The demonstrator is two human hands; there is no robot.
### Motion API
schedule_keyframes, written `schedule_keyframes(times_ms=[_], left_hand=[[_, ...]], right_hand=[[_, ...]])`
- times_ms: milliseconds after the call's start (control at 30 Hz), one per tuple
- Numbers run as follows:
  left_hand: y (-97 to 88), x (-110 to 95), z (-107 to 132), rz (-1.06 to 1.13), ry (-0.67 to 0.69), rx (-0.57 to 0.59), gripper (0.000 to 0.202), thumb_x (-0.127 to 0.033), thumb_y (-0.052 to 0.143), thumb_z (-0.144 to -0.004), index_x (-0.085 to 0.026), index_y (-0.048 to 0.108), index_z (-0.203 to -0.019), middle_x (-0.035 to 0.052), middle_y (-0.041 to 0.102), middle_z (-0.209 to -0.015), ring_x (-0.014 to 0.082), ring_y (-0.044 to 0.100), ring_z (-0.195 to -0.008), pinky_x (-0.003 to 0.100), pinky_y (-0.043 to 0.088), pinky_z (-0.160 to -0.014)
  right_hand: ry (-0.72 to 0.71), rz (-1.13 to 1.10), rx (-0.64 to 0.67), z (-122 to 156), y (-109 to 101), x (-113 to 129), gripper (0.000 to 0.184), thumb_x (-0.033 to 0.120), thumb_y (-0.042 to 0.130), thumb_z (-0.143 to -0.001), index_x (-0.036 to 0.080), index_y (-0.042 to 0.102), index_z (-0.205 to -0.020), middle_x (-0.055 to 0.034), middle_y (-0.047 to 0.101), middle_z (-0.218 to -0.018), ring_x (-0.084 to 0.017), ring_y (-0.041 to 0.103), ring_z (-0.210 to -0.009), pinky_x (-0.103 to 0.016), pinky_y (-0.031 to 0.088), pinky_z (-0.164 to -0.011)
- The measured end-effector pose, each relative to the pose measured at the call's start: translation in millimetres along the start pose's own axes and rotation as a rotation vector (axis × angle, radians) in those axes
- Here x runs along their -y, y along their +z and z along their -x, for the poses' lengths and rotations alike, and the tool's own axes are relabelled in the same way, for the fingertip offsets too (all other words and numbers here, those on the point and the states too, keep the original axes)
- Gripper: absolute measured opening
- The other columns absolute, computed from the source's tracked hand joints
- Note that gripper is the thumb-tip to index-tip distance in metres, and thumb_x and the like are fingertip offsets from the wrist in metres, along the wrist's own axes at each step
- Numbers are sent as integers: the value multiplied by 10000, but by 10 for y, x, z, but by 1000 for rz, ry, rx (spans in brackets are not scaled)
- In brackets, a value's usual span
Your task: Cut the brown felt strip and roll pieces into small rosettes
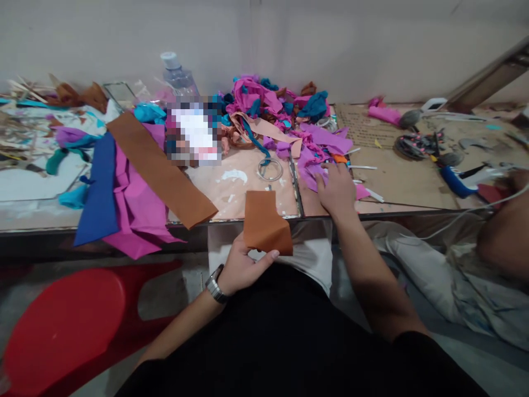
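My left hand [243, 267] grips a brown piece of crepe-like sheet [266, 218] by its lower edge, thumb in front, at the table's front edge. The piece has a notched right side. My right hand [339, 193] reaches onto purple scraps [309, 165] on the table, thumb and fingers apart; the fingertips are partly hidden among the scraps. Close to those fingers lie a small orange thing [340, 159] and white sticks [362, 167]. Between the hands, a metal ring [270, 170] rests on the table.
To the left, a long brown strip [161, 171], a blue sheet [99, 193] and pink sheets [142, 204] overhang the edge. Behind are a scrap heap [256, 102] and a bottle [179, 77]. A red stool [70, 325] stands lower left; another person's arm [506, 231] is right.
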State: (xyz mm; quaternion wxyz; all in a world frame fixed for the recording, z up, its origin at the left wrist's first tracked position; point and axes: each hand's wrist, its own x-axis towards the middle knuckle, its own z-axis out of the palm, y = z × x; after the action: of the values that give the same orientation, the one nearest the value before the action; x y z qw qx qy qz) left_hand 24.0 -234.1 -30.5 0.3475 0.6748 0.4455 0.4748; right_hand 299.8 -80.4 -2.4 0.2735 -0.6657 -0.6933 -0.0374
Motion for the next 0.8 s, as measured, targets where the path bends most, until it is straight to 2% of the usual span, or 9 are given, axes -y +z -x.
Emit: schedule_keyframes(times_ms=[100,200,267,400,500,567,633,700,800], left_hand=[[-77,-42,-81,-89,118,-97,339,-289,788,-854,-195,741,-1175,107,758,-1195,249,714,-1113,431,569,-1038],[-180,-96,-202,-266,280,-115,342,-274,794,-844,-218,738,-1176,96,745,-1229,278,673,-1201,486,515,-1110],[-229,-146,-282,-347,338,-46,333,-279,766,-866,-225,722,-1192,104,711,-1296,297,627,-1268,513,482,-1136],[-301,-231,-408,-545,311,18,341,-332,690,-916,-195,688,-1229,170,631,-1327,337,560,-1281,546,480,-1096],[-476,-210,-469,-694,271,34,590,-468,732,-883,-199,596,-1390,193,526,-1479,378,478,-1376,572,409,-1155],[-693,-138,-478,-821,221,1,679,-516,744,-867,-243,546,-1456,170,491,-1549,405,418,-1443,604,340,-1187],[-959,-34,-447,-973,143,-36,650,-492,731,-881,-236,556,-1453,178,465,-1591,449,361,-1484,647,316,-1161],[-1222,74,-384,-1090,85,31,553,-422,700,-911,-225,592,-1417,175,535,-1539,447,415,-1453,649,332,-1126],[-1529,177,-291,-1141,77,202,324,-315,583,-977,-243,689,-1275,113,710,-1317,349,622,-1230,509,452,-1003]], right_hand=[[-100,-297,12,212,-155,284,512,570,399,-1041,162,708,-1049,-149,697,-1023,-284,639,-998,-429,491,-948],[-269,-842,429,501,-261,602,663,684,279,-1039,192,719,-984,-89,699,-939,-220,654,-899,-368,525,-861],[-326,-1058,551,674,-279,785,642,741,374,-991,202,722,-983,-88,692,-982,-231,649,-935,-388,531,-885],[-28,-1259,499,843,-272,1004,295,522,729,-898,261,755,-1033,-59,725,-1055,-239,671,-1004,-421,539,-960],[312,-1487,409,804,-327,995,309,487,826,-802,271,754,-1011,-38,767,-996,-223,713,-884,-411,597,-866],[472,-1607,247,731,-405,914,332,464,869,-740,274,728,-974,-13,778,-954,-208,733,-834,-386,622,-817],[511,-1652,143,647,-494,801,351,459,846,-749,262,719,-1011,-19,785,-964,-208,751,-849,-380,634,-817],[516,-1657,43,570,-565,686,318,453,814,-768,255,714,-995,-18,788,-910,-225,765,-836,-394,647,-792],[489,-1677,-38,478,-624,568,242,402,776,-803,241,715,-972,-13,787,-878,-222,776,-873,-389,655,-823]])
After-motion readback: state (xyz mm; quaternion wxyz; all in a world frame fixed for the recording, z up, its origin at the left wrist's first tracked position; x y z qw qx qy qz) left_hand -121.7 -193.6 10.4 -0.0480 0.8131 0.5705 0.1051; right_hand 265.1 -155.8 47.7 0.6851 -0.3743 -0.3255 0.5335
